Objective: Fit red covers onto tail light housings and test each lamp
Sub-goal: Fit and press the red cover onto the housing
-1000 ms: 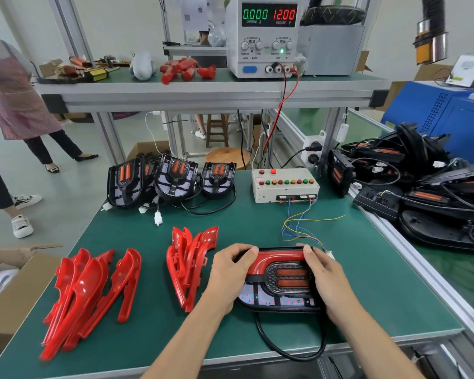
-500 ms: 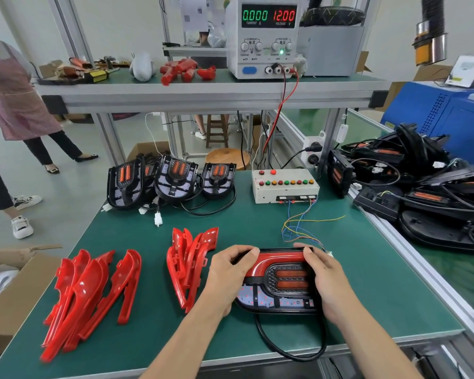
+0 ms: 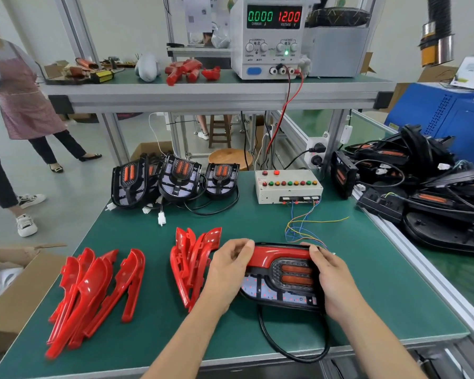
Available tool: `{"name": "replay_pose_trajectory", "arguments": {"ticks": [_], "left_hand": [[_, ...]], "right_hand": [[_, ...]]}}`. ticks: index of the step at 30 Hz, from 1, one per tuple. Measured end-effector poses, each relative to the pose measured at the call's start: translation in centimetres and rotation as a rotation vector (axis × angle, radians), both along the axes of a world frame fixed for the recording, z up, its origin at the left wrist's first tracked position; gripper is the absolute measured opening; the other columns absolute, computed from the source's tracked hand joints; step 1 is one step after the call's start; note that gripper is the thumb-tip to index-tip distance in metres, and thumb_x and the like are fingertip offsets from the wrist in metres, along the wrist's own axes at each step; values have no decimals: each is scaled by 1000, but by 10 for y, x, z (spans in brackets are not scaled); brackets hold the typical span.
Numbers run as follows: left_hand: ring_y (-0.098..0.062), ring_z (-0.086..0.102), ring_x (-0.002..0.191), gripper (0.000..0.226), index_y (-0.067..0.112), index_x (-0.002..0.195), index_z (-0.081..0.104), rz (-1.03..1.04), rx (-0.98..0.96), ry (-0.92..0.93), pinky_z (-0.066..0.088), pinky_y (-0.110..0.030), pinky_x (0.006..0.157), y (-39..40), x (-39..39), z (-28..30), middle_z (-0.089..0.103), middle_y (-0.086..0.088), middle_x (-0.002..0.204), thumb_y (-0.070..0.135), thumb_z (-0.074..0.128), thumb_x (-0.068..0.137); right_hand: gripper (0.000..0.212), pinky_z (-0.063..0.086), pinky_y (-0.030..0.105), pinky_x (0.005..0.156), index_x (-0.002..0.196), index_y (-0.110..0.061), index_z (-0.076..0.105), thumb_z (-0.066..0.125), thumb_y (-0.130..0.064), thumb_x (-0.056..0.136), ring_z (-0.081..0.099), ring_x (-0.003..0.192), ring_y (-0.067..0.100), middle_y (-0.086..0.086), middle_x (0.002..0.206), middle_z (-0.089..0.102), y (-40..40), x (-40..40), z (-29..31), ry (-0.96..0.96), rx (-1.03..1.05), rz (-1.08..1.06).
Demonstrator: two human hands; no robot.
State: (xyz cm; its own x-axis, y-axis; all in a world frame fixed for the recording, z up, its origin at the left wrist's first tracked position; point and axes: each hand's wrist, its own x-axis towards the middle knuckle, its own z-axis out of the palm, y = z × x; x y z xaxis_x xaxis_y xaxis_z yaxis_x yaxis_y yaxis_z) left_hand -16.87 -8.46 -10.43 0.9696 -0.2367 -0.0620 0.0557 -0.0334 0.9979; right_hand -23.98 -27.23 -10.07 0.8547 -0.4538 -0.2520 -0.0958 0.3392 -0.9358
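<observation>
A black tail light housing (image 3: 285,292) lies on the green table near the front edge, with a red cover (image 3: 278,255) sitting along its top. My left hand (image 3: 227,272) grips the housing's left side, thumb on the cover's left end. My right hand (image 3: 330,280) grips the right side, thumb on the cover's right end. Loose red covers lie in two piles, one (image 3: 192,262) just left of my left hand, one (image 3: 93,294) further left. Bare housings (image 3: 175,179) stand at the table's back. The test box (image 3: 288,186) with coloured buttons sits behind, thin wires (image 3: 304,231) trailing toward the housing.
A power supply (image 3: 271,36) on the upper shelf reads 0.000 A and 12.00 V. A heap of black lamp assemblies (image 3: 427,187) fills the right-hand bench. A cardboard box (image 3: 14,291) sits at the left edge. A person in an apron (image 3: 19,94) stands far left.
Both hands have stayed on the housing; the thumbs shifted slightly along the red cover's top edge. The housing has not moved on the table.
</observation>
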Motion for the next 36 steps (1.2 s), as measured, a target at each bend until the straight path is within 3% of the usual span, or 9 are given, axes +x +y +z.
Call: {"name": "replay_pose_trajectory", "arguments": {"ticks": [5, 9, 12, 14, 17, 21, 24, 29, 36], "left_hand": [[-4, 66, 85, 29, 23, 99, 72, 24, 103, -88, 50, -19, 81, 1, -2, 1, 75, 12, 90, 50, 63, 97], [-24, 73, 92, 33, 15, 100, 75, 43, -239, 310, 58, -44, 91, -7, 0, 11, 79, -6, 99, 47, 71, 93], [-26, 74, 91, 22, 14, 104, 74, 130, -365, 350, 60, -44, 88, -13, 5, 17, 79, -8, 101, 34, 74, 94], [-23, 73, 86, 15, 12, 101, 73, 137, -406, 297, 59, -38, 81, -12, 8, 20, 78, -9, 99, 26, 74, 94], [-17, 72, 78, 10, 10, 100, 72, 69, -407, 271, 58, -28, 67, -9, 12, 27, 77, -8, 92, 17, 73, 94], [-20, 73, 79, 13, 8, 104, 72, -20, -351, 250, 59, -30, 66, -13, 14, 32, 78, -12, 96, 15, 73, 93], [-23, 72, 85, 12, 7, 105, 72, -79, -334, 219, 59, -34, 73, -18, 14, 37, 77, -14, 101, 11, 70, 94], [-23, 71, 88, 12, 5, 106, 71, -90, -332, 188, 58, -34, 79, -18, 18, 41, 76, -13, 100, 3, 65, 95], [-22, 72, 81, 10, 4, 104, 71, -114, -349, 211, 59, -30, 69, -17, 20, 42, 76, -13, 95, 6, 68, 95]], "right_hand": [[32, 62, 45, 66, 109, -2, 69, 51, -27, 106, 75, 90, 40, 23, 102, 76, 3, -2, 0, -18, 127, -98], [25, 62, 37, 61, 113, -5, 68, 50, -21, 106, 77, 85, 29, 17, 100, 77, 22, -6, -5, -139, 220, -197], [21, 62, 41, 74, 111, -5, 67, 49, -16, 106, 75, 90, 29, 19, 105, 76, 33, -9, -11, -182, 182, -178], [18, 57, 42, 84, 105, -8, 69, 52, -12, 104, 72, 91, 28, 19, 104, 75, 29, -12, -12, -128, 60, -141], [18, 50, 17, 80, 92, -20, 74, 60, -14, 100, 70, 92, 15, -4, 93, 77, 11, -11, -2, -80, -429, -27], [11, 36, -1, 81, 89, -49, 64, 58, -49, 98, 56, 96, -22, -44, 95, 63, 7, 8, 30, -31, -992, 195], [19, 40, 4, 75, 91, -47, 65, 52, -60, 97, 59, 88, -17, -33, 88, 68, 12, 31, 50, -12, -1028, 362], [31, 52, 32, 87, 101, -29, 69, 56, -57, 97, 66, 90, 6, -10, 94, 72, 13, 45, 59, -25, -945, 455], [28, 51, 34, 89, 108, -26, 64, 53, -51, 100, 65, 94, 10, -6, 100, 70, 14, 46, 56, -19, -897, 478]]}}
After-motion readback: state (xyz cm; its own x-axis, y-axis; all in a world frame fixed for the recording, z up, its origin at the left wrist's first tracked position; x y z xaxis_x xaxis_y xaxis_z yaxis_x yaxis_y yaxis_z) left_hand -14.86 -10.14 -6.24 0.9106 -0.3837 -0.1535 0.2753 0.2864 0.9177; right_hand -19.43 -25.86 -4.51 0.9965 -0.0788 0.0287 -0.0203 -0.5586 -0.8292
